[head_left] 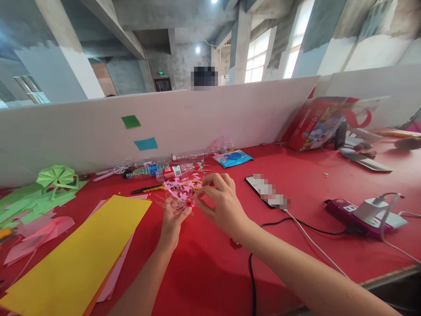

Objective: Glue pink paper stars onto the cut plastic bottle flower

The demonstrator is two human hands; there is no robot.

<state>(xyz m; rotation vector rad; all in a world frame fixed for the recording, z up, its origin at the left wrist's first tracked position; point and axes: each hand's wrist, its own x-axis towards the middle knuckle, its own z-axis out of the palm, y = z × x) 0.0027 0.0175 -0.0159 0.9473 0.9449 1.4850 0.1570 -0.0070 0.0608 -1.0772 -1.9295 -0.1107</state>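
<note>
My left hand (173, 216) is closed around a clear plastic piece cut into strips with pink stars (184, 193) on them. A small red part sits low on that piece, by my left thumb. My right hand (222, 197) is raised just to the right, its thumb and fingers curled in a pinch beside the stars. Whatever lies between those fingertips is too small or hidden to make out. Behind the stars are a black and yellow cutter (148, 188) and a plastic bottle with a red label (173, 172).
Yellow paper sheets (82, 254) lie at left, with green paper pieces (19, 202) beyond. A phone (266, 192) on a white cable and a purple power strip (355, 215) are on the right. A blue packet (233, 159) lies near the white partition (197, 118); a red box (319, 125) stands further right.
</note>
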